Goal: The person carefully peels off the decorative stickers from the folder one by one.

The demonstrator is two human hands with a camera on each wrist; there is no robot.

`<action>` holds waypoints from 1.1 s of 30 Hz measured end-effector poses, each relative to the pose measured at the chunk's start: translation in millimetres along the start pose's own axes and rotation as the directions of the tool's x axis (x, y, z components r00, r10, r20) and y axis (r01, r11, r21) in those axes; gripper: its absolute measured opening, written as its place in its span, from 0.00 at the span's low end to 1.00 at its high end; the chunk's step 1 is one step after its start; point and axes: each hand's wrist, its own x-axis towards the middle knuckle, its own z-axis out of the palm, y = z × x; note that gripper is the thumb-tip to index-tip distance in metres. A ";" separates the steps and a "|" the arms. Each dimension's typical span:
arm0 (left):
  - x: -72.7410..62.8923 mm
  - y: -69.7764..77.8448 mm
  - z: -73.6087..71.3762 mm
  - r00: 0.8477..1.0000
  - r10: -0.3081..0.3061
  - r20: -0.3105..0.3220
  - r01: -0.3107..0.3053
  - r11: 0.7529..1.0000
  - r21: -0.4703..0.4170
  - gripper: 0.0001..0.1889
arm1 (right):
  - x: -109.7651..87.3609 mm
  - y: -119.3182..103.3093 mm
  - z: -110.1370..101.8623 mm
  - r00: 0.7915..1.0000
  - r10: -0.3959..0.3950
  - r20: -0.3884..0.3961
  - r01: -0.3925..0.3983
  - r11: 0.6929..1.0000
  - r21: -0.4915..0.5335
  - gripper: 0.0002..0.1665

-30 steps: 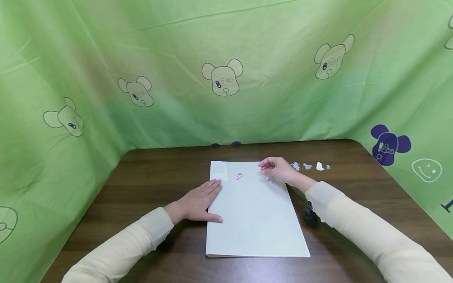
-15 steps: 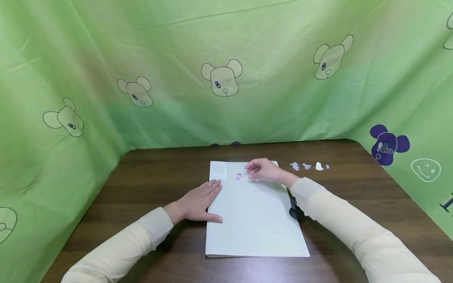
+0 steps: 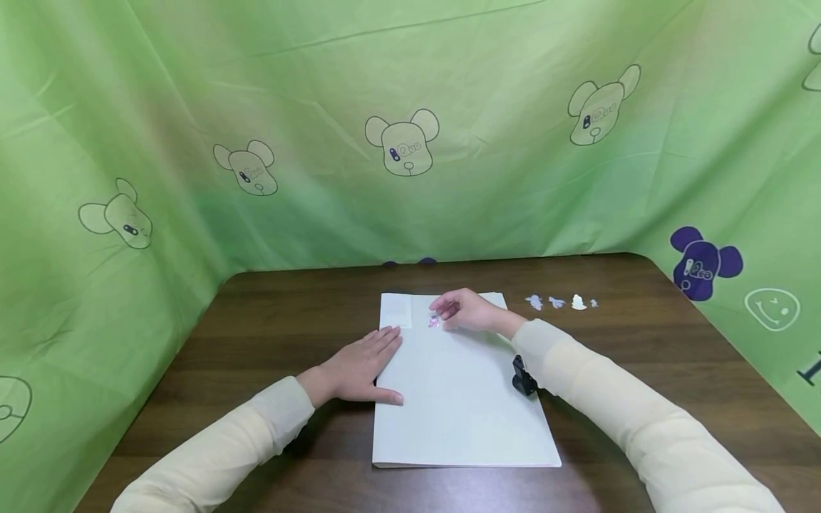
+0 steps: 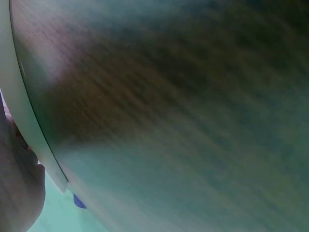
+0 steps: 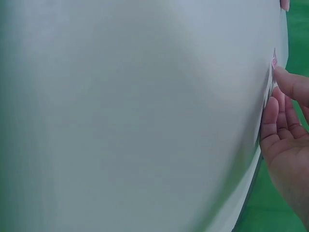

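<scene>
A white folder [image 3: 465, 399] lies on the table, a paler rectangular label [image 3: 395, 311] at its upper left corner. My left hand [image 3: 359, 365] rests flat over its left edge, fingers and thumb spread on the cover. A small pink sticker [image 3: 433, 322] lies near the top of the cover. Right beside it is my right hand [image 3: 470, 312], its fingers loosely bent above the sticker and its thumb at the sticker's right side. In the right wrist view, the thumb tip is right at the pink sticker [image 5: 274, 61], with the other fingers bent below it.
Several cutouts lie in a row right of the folder: two bluish stickers [image 3: 534, 302], [image 3: 556, 302], a white one [image 3: 579, 302] and a tiny one [image 3: 594, 303]. A green curtain [image 3: 410, 206] with bear-head prints stands behind the brown wooden table [image 3: 288, 313].
My right hand has moved left across the top of the folder to the pink sticker. The left hand, the folder and the row of cutouts have stayed in place.
</scene>
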 end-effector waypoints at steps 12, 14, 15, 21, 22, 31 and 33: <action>0.5 -2.7 2.8 1.000 0.011 -0.011 -0.011 1.000 0.014 0.59 | 1.1 -5.7 4.0 0.998 0.024 0.059 -0.017 0.994 -0.111 0.21; 0.5 -2.9 3.2 1.000 0.012 -0.012 -0.012 1.000 0.014 0.59 | 0.6 -6.7 4.6 0.998 0.033 0.062 -0.025 0.993 -0.118 0.21; 0.5 -2.9 3.4 1.000 0.012 -0.012 -0.012 1.000 0.014 0.59 | 0.4 -7.0 4.8 0.997 0.034 0.063 -0.025 0.992 -0.126 0.20; 0.0 -2.6 3.8 1.000 0.014 -0.016 -0.014 1.000 0.014 0.59 | 1.6 -4.1 6.3 0.998 0.012 0.066 -0.001 0.987 -0.162 0.18; 0.0 -2.5 3.8 1.000 0.015 -0.016 -0.015 1.000 0.014 0.58 | 2.0 -3.3 6.4 0.998 0.008 0.064 0.003 0.986 -0.166 0.17; 1.1 -1.4 3.8 1.000 0.018 -0.020 -0.018 1.000 0.019 0.58 | 3.4 -1.6 6.5 0.999 0.011 0.042 -0.001 0.976 -0.217 0.13; 1.7 -1.4 3.6 1.000 0.017 -0.017 -0.017 1.000 0.018 0.58 | 2.8 -2.6 6.1 0.999 0.017 0.037 -0.008 0.973 -0.229 0.12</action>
